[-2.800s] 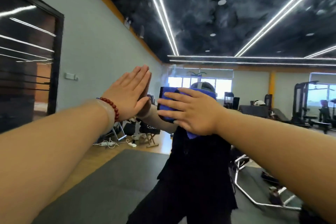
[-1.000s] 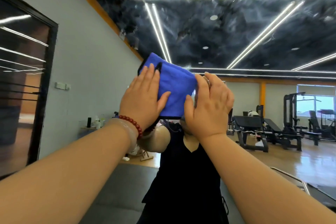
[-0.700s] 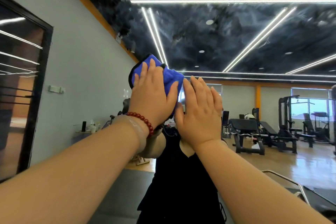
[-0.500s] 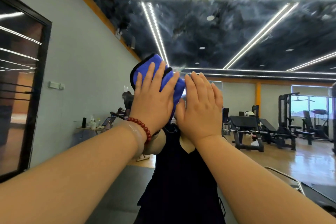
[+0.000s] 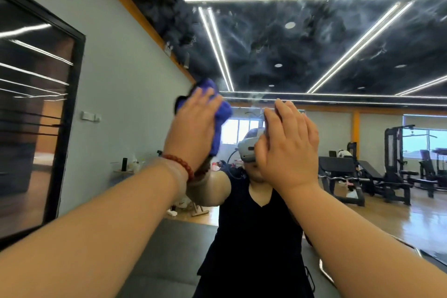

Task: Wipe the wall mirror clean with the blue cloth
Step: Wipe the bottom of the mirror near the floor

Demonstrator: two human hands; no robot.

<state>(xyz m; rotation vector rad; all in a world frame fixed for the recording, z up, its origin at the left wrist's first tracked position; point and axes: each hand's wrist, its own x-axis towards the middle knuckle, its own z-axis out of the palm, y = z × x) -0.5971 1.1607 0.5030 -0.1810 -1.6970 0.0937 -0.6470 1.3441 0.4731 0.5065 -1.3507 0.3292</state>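
Observation:
The wall mirror (image 5: 314,55) fills nearly the whole view and reflects me and the gym behind. My left hand (image 5: 193,128), with a red bead bracelet at the wrist, presses the bunched blue cloth (image 5: 221,116) flat against the glass at about head height, fingers straight over it. Only the cloth's top and right edges show past the hand. To the right, my right hand (image 5: 287,145) lies flat on the mirror with straight fingers, apart from the cloth and holding nothing.
A dark glass panel in a black frame (image 5: 72,116) stands at the left on the grey wall. The reflection shows weight benches and machines (image 5: 377,176) at the right, a small table with bottles (image 5: 128,167), and a grey floor mat (image 5: 169,249).
My left hand has slid the cloth to the left and it is more bunched. My right hand, earlier beside and touching the cloth, now sits apart from it on the glass.

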